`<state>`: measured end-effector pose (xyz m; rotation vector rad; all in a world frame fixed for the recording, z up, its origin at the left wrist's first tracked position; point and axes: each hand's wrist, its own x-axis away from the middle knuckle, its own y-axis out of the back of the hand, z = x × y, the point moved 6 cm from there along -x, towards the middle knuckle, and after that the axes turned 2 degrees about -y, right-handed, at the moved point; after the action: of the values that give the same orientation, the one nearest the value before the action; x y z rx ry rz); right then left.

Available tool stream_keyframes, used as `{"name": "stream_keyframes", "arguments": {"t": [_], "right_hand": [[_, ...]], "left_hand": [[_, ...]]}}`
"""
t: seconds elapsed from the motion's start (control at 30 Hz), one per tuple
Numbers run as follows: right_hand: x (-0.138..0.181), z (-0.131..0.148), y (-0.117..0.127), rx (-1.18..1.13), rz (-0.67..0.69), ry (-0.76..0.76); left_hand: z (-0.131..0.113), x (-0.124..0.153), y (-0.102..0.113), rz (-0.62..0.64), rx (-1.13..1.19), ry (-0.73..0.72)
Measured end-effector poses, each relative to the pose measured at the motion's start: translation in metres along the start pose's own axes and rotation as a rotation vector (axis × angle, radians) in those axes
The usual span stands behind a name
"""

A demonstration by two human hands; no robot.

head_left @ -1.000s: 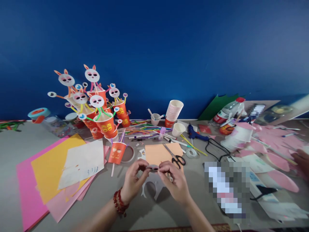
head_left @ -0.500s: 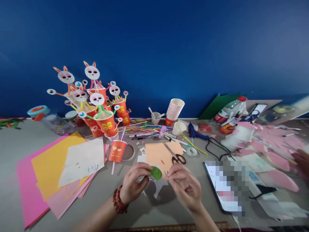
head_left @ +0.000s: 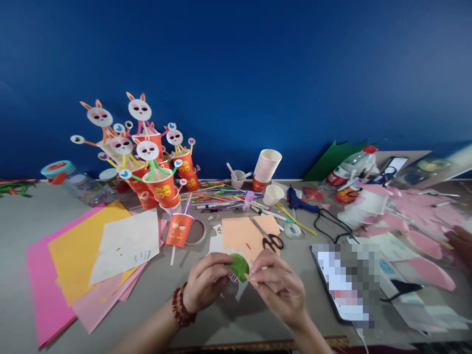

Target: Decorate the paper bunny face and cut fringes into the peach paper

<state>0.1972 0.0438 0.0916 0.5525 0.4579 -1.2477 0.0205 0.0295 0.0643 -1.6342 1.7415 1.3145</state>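
Note:
My left hand [head_left: 210, 278] pinches a round green disc [head_left: 239, 268] by its left edge. My right hand [head_left: 278, 285] is closed, thumb against fingers, with its fingertips right at the disc's right side. Whatever is between those fingertips is too small to make out; a tiny peach-coloured tip shows there. Beneath the hands lie white paper scraps with cut edges and printed letters. Just beyond them is an orange paper sheet [head_left: 236, 231], with black-handled scissors [head_left: 273, 241] lying across its right side.
Paper-cup rabbit figures [head_left: 162, 189] stand at the back left, above coloured paper sheets [head_left: 47, 280]. Stacked cups [head_left: 267, 167], pens, a blue glue gun [head_left: 295, 199] and a tape roll [head_left: 292, 230] lie behind. A phone [head_left: 339, 285] lies at the right; another person's hand [head_left: 460, 246] is at the far right.
My right hand has moved slightly left, bringing its fingertips up to the green disc. The disc has tilted a little in my left hand, which stays nearly in place.

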Motion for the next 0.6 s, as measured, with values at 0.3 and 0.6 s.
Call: {"name": "stream_keyframes", "arguments": {"t": [0.3,0.6], "right_hand": [[0.003,-0.003,0.000,-0.039,-0.024,-0.020],[0.006,-0.010,-0.003,-0.032,-0.033,-0.100]], "left_hand": [[0.006,0.012,-0.001,-0.066,0.008,0.008],[0.005,0.001,-0.004,-0.012,0.008,0.057]]}}
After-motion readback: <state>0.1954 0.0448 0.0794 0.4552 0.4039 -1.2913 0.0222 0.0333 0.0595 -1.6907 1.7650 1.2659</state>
